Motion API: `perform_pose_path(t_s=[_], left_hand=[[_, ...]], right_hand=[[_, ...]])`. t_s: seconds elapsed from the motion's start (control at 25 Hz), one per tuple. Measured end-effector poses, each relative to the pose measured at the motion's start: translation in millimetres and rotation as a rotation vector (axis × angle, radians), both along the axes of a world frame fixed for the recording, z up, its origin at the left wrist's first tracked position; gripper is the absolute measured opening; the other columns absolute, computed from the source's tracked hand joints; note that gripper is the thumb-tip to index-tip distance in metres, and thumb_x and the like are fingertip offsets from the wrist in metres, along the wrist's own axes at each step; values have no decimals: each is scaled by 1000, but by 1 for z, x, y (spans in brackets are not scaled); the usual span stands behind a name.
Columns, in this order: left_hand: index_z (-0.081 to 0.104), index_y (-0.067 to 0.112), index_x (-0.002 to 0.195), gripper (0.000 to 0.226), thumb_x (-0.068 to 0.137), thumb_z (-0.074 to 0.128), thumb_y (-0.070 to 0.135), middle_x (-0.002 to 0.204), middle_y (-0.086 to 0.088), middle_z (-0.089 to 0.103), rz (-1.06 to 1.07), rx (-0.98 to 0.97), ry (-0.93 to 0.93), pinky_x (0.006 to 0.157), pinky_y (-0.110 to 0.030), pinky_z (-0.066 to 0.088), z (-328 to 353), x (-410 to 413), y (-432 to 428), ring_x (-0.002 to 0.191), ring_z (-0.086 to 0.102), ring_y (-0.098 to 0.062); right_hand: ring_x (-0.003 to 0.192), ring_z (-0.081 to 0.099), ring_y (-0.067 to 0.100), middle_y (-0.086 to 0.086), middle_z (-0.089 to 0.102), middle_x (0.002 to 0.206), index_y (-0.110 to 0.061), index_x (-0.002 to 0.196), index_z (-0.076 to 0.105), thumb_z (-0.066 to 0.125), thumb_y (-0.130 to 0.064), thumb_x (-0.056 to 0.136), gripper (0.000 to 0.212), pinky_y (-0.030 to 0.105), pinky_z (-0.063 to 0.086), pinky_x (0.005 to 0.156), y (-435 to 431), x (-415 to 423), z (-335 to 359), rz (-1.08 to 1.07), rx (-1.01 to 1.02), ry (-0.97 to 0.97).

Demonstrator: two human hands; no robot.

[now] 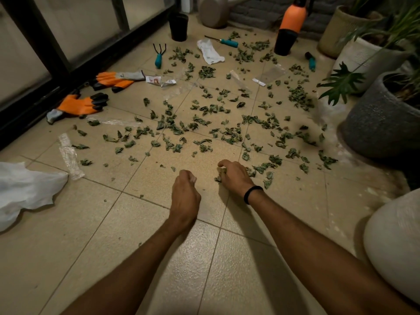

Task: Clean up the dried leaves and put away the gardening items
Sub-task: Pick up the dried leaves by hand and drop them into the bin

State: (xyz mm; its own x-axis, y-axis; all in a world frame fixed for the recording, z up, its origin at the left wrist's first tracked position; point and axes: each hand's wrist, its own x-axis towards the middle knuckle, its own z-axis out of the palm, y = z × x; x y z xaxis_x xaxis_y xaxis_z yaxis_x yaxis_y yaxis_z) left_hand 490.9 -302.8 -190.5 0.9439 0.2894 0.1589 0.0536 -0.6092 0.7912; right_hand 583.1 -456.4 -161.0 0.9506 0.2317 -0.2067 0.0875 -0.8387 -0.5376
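Head view: we are gathering dried leaves (pixel 227 133) strewn across the floor (pixel 159 258). Our right hand (pixel 234 176) grips a few; our left hand (pixel 185 185) is curled, contents unclear. Next, probably, a carry to the white bag (pixel 25 189).

A tiled home balcony or patio kept as a small plant corner.

Beige floor tiles (pixel 91 223) lie under the fingers (pixel 223 164) of the right hand (pixel 236 178); to the right of them stand a grey textured pot (pixel 381 130) and a white pot (pixel 360 55), with green foliage (pixel 341 85) beside them. Far ahead of the fingers sit a watering can (pixel 213 12), an orange sprayer (pixel 293 17) and a teal-handled hand rake (pixel 159 55). Off to their left runs a dark-framed glass door (pixel 86 30), with orange gardening gloves (pixel 79 105) at its foot, and dried leaves (pixel 204 119) litter the tiles just beyond the fingertips.
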Motion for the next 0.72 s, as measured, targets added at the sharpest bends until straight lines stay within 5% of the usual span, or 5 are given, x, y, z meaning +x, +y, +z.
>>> perform_pose_path(t_s=[0.12,0.24,0.4,0.52,0.72], left_hand=[[48,13,116,21,99,42,2,99,-4,51,83,144,3,73,-33,43,3,-8,19,87,46,-18],[50,12,116,18,105,40,22,100,-10,52,60,300,117,77,-38,43,-12,-18,27,85,42,-20],[51,16,101,23,102,47,39,90,-5,52,-3,555,82,69,-40,44,-26,-26,26,76,42,-19],[50,15,98,14,104,45,27,88,-7,56,18,500,116,68,-40,45,-26,-17,25,74,45,-20],[47,16,91,17,99,41,2,92,-2,59,24,35,159,65,-38,50,-8,4,4,83,57,-19]], right_hand=[[100,44,22,6,43,112,-18,117,60,62,-37,92,31,30,43,85,13,-15,-12,128,-60,-37],[92,50,22,3,46,96,-8,92,64,54,-20,96,16,33,48,74,27,-32,-22,141,-69,-193],[85,60,22,8,63,93,-7,91,70,52,-7,91,18,28,49,72,27,-28,-12,-6,27,-190],[75,65,18,7,69,81,-8,81,67,61,-4,85,8,22,49,61,1,-22,6,-276,192,-129],[75,52,20,5,59,82,-10,78,59,58,-5,87,10,25,35,62,-74,-16,16,-484,-27,-206]])
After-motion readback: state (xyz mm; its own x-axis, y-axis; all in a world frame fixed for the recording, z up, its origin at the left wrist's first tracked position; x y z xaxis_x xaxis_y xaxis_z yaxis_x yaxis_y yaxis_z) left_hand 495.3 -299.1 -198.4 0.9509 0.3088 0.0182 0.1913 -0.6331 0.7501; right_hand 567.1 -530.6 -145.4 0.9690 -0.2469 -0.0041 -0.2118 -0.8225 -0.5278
